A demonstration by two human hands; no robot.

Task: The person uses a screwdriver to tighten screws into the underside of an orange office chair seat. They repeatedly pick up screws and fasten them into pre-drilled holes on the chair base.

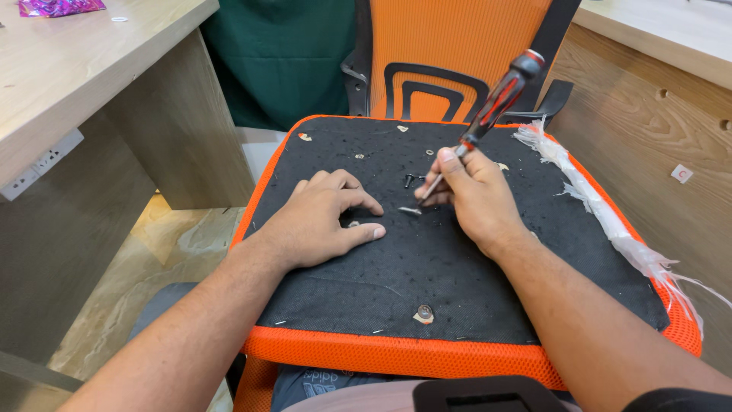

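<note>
While the right hand [473, 194] grips the screwdriver [488, 107], keep its tip seated squarely. The left hand [320, 217], empty, presses flat on the seat underside [427, 259].

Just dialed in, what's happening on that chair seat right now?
A person has an upturned orange chair seat in front of them, black fabric underside up. The right hand holds a red-and-black screwdriver, its tip down at a small metal piece on the fabric. The left hand rests flat beside it, fingers curled. A loose screw lies near the tip, and torn plastic wrap trails along the seat's right edge.
</note>
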